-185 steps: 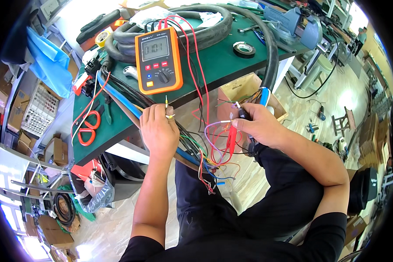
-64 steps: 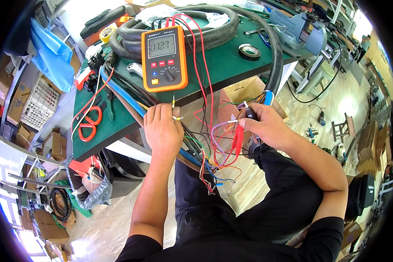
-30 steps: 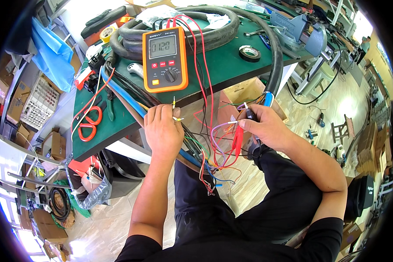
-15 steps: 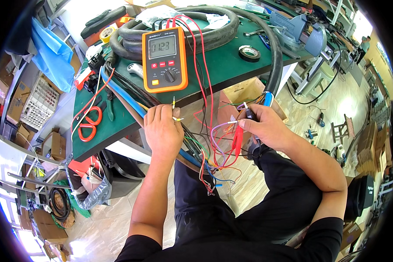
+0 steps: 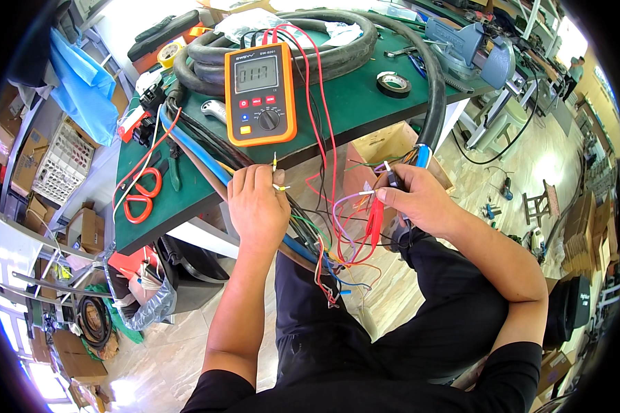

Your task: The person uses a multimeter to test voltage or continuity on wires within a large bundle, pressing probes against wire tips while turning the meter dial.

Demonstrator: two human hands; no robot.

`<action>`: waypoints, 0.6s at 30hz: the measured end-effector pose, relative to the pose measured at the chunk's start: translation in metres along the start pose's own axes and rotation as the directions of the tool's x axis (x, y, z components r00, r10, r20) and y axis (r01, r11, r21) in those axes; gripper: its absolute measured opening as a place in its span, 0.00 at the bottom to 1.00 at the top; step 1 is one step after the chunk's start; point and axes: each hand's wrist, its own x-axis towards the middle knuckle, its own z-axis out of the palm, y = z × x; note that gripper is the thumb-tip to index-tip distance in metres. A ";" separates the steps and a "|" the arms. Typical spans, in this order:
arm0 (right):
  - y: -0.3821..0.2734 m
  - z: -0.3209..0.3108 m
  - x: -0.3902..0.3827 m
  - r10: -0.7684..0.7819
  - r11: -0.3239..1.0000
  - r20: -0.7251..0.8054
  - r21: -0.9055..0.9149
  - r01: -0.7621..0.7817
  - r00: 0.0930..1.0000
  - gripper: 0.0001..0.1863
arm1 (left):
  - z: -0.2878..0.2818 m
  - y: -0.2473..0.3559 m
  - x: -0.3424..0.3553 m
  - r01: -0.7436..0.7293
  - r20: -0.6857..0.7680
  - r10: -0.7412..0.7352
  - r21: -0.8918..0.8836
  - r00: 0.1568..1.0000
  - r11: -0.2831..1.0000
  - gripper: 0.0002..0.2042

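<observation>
My left hand point(image 5: 257, 206) is closed around thin wires in front of the table edge, and two yellow-tipped wire ends point(image 5: 280, 188) stick out past its fingers. Across from it, my right hand point(image 5: 420, 199) pinches a purple wire point(image 5: 351, 198) with a white sleeve near its end. A red alligator clip point(image 5: 374, 221) hangs just below those fingers, while a dark clip or wire end point(image 5: 394, 177) shows at the fingertips; its grip is partly hidden. On the table, an orange handheld meter point(image 5: 260, 96) has a lit display. Red test leads point(image 5: 322, 103) run down from it.
A thick black cable coil point(image 5: 207, 58) lies behind the meter on the green table point(image 5: 186, 206). Red-handled scissors point(image 5: 139, 206), black tape point(image 5: 393, 84) and a blue vise point(image 5: 461, 45) are there too. Loose coloured wires point(image 5: 331, 268) dangle over my legs. A lined bin point(image 5: 162, 303) stands below left.
The reading on the meter's display has changed, and a small blue light or button now shows on its front. Both hands and the wires keep their places.
</observation>
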 end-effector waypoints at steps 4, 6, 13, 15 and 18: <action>0.001 -0.001 0.001 -0.002 1.000 0.003 0.004 0.002 1.000 0.08 | -0.001 0.000 0.000 0.005 0.012 -0.005 0.002 1.000 1.000 0.14; 0.001 -0.001 0.001 -0.001 1.000 0.002 0.007 0.001 1.000 0.08 | -0.001 0.000 0.000 0.002 0.007 -0.002 0.000 1.000 1.000 0.14; 0.000 -0.001 0.000 0.008 1.000 0.000 0.006 -0.008 1.000 0.08 | 0.000 0.003 0.002 -0.031 -0.075 0.030 -0.011 0.997 0.999 0.05; 0.000 -0.001 0.000 0.003 1.000 -0.003 0.000 -0.003 1.000 0.08 | 0.000 0.001 0.001 -0.014 -0.031 0.014 -0.002 0.999 1.000 0.09; -0.001 -0.001 -0.001 0.012 1.000 0.000 0.004 -0.012 1.000 0.08 | 0.000 0.001 0.000 -0.006 -0.009 0.006 0.000 1.000 1.000 0.13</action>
